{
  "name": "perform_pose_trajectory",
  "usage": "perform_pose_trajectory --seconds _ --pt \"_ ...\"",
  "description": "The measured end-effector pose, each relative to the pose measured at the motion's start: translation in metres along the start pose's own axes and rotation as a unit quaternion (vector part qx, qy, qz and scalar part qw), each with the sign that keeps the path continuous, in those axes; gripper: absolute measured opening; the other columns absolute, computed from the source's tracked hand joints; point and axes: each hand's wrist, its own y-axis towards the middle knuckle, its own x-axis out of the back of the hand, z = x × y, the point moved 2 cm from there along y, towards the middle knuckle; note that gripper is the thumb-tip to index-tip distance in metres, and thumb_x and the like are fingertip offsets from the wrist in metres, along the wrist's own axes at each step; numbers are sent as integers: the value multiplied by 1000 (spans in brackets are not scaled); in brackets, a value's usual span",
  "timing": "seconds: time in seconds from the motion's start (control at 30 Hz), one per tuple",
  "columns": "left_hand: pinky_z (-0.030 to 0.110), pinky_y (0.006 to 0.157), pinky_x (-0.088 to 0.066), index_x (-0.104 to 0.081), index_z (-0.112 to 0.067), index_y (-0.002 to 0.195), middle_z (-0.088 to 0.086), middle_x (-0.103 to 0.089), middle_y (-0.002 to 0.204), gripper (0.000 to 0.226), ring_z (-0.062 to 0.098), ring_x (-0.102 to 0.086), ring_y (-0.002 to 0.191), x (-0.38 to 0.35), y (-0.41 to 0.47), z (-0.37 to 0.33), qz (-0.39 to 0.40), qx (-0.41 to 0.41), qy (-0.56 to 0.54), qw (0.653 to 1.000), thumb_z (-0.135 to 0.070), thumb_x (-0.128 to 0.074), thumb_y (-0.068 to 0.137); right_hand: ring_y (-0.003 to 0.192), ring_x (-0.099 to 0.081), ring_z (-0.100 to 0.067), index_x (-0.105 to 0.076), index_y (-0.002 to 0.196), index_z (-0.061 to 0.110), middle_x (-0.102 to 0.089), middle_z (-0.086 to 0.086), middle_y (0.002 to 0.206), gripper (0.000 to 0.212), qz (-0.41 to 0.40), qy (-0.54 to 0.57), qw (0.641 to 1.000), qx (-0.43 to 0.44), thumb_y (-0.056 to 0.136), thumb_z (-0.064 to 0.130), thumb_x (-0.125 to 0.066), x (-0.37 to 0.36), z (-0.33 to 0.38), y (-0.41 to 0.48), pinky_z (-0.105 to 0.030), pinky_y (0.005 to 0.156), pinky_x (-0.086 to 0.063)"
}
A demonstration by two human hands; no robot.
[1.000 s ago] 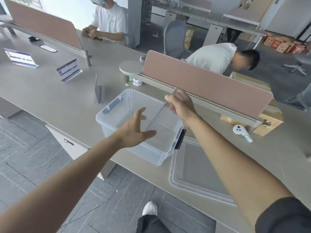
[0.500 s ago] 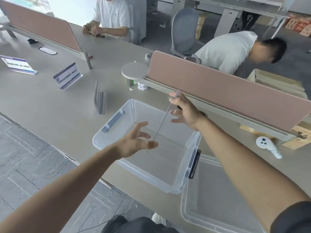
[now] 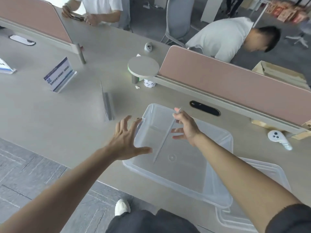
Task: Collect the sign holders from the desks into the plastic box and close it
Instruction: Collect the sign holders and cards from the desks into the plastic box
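View down over a desk (image 3: pixel 50 115). At 6 o'clock, a white shoe (image 3: pixel 122 206) on the grey floor. At 5 o'clock, the clear lid (image 3: pixel 272 170) lies flat on the desk, its near end under the plastic box (image 3: pixel 176 182), which stands open at the desk's near edge.

The left hand (image 3: pixel 125 140), fingers spread and holding nothing, hovers at the box's 9 o'clock rim; contact cannot be told. The right hand (image 3: pixel 186 125) pinches the upper edge of a clear sign holder (image 3: pixel 165 137), seen edge-on, its lower end slanting down inside the box toward the floor.

At the box's 10 o'clock, an empty sign holder (image 3: pixel 107 105) stands edge-on on the desk. Farther toward 10 o'clock, a carded sign holder (image 3: pixel 58 75) shows a blue-and-white printed sheet with a small emblem; the text is too small to read. A third sign holder (image 3: pixel 5 67) is cut by the frame at 9 o'clock.

At 3 o'clock, a white controller (image 3: pixel 278 137). At 12 o'clock, a small cup (image 3: pixel 149 84) with dark, illegible marks, beneath a round shelf (image 3: pixel 143 66) beside the pink partition (image 3: pixel 235 78). Beyond it, two people in white shirts.
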Motion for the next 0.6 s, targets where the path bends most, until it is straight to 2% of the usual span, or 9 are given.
perform_pose_trajectory --seconds 0.07,0.13,0.23,0.3,0.37,0.43,0.5,0.53,0.6 --pt "55 109 -29 -4 -37 147 7 -2 152 104 37 -11 141 -8 4 19 -8 19 -27 999 -79 -56 67 84 -68 -27 -48 137 43 -53 10 114 66 -4 -28 999 -22 73 52 -59 -15 -5 5 -53 84 -58" --pt "56 108 -31 -4 -39 148 9 -6 152 89 40 -17 140 -17 10 30 -6 34 -63 997 -64 -56 81 90 -69 -30 -45 142 43 -54 8 123 72 -7 -45 998 -43 72 54 -59 -31 -13 10 -49 82 -59" --pt "52 108 -32 -19 -42 147 10 -23 149 64 34 -24 137 -20 20 35 -15 45 -100 994 -47 -51 92 95 -69 -31 -46 141 42 -53 7 129 72 -25 -75 996 -45 72 54 -60 -50 -28 24 -41 79 -57" --pt "51 107 -32 -38 -35 143 11 -42 138 50 27 -30 134 -22 23 37 -37 29 -133 990 -42 -42 94 91 -68 -28 -49 137 41 -54 7 122 62 -30 -84 995 -45 77 50 -63 -58 -39 35 -36 73 -54" --pt "48 103 -38 -51 -30 135 8 -53 128 48 23 -40 128 -29 23 41 -50 38 -163 985 -43 -35 91 85 -63 -25 -53 124 41 -54 4 113 40 -25 -76 995 -54 85 41 -64 -64 -47 45 -37 72 -52" --pt "38 100 -41 -53 -33 132 2 -56 123 43 18 -46 122 -35 20 44 -61 61 -184 979 -41 -37 93 92 -59 -26 -53 118 40 -53 3 105 31 -14 -64 996 -65 88 36 -62 -67 -55 55 -43 79 -55" --pt "31 95 -43 -54 -34 131 -3 -58 115 40 15 -49 116 -37 19 43 -79 65 -180 978 -39 -41 94 95 -56 -23 -56 125 26 -53 7 99 33 -7 -38 996 -80 92 30 -58 -65 -57 63 -48 90 -54" --pt "32 93 -45 -55 -34 129 -4 -58 113 39 14 -50 114 -36 19 42 -86 56 -171 980 -40 -41 94 92 -53 -19 -55 129 19 -53 7 101 36 1 -32 996 -89 93 28 -56 -64 -58 67 -50 93 -52" --pt "37 90 -49 -57 -37 125 0 -57 115 36 19 -54 108 -33 21 42 -91 37 -148 984 -42 -42 93 96 -50 -16 -53 134 21 -51 5 113 41 25 -40 993 -109 94 29 -56 -61 -62 74 -49 96 -53"
